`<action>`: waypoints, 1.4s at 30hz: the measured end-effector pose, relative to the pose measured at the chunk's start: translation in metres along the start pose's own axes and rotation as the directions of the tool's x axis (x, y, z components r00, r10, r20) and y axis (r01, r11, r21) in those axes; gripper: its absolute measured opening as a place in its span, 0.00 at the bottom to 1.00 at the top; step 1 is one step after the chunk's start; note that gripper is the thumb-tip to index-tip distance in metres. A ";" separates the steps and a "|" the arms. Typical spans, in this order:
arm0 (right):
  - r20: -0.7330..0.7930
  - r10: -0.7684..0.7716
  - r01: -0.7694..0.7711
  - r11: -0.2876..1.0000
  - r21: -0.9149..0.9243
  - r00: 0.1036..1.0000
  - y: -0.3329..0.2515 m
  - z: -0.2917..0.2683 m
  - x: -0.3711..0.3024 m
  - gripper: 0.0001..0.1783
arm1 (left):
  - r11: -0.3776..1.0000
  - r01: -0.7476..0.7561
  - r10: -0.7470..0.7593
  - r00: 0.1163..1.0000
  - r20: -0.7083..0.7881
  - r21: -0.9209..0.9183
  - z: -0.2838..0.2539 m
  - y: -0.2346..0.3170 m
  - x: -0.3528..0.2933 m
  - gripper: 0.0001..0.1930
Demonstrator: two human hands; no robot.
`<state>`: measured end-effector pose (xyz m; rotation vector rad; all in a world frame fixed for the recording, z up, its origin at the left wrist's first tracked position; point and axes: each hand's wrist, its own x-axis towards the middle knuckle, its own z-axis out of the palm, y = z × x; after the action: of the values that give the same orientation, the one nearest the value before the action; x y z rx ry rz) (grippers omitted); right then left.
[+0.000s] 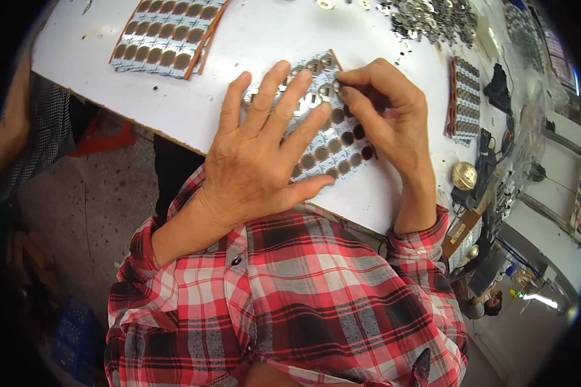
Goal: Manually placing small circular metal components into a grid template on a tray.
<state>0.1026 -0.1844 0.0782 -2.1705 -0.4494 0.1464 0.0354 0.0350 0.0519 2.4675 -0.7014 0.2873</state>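
A pale blue sheet of dark round discs in rows (334, 147) lies at a slant on the white table in front of me. Silvery metal pieces (314, 67) sit over the discs in its far rows. My left hand (248, 158) rests across the sheet with fingers spread, covering much of its left side. At the sheet's far right edge, the thumb and forefinger of my right hand (397, 113) pinch a small metal piece (337, 85), mostly hidden by the fingertips.
Stacked disc sheets (164, 35) lie at the far left, another stack (465, 97) at the right. Loose metal pieces (436, 19) form a heap at the far right. A golden round object (465, 175) stands by the right edge. Another person (19, 129) is at the left.
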 end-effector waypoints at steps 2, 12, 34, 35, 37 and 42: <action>-0.108 0.038 -0.030 0.997 0.075 0.993 0.001 0.002 -0.003 0.09 | 1.000 0.008 -0.008 1.000 -0.001 0.000 0.000 0.000 0.000 0.41; -0.312 -0.107 0.035 0.973 -0.227 0.944 0.040 -0.038 0.004 0.11 | 0.999 0.001 -0.003 0.997 0.071 0.038 -0.001 0.003 0.023 0.40; 0.065 0.220 -0.226 0.869 0.440 0.973 -0.026 0.002 -0.009 0.11 | 0.993 -0.081 0.063 0.977 -0.203 -0.083 -0.024 -0.035 0.013 0.18; 0.120 0.217 -0.248 0.856 0.454 0.969 -0.026 0.012 -0.012 0.11 | 0.950 -0.029 -0.044 0.973 -0.227 -0.310 -0.027 -0.034 0.015 0.18; 0.137 0.211 -0.248 0.889 0.386 0.968 -0.033 0.022 -0.012 0.11 | 0.969 -0.202 0.130 0.907 -0.401 -0.141 -0.006 -0.054 0.017 0.17; 0.126 0.206 -0.234 0.931 0.281 0.970 -0.035 0.028 -0.018 0.11 | 0.959 -0.050 -0.019 0.970 -0.241 -0.280 -0.025 -0.037 0.012 0.16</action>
<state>0.0693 -0.1509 0.0887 -1.9190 -0.2173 0.4161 0.0639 0.0707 0.0599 2.1105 -0.6114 0.4512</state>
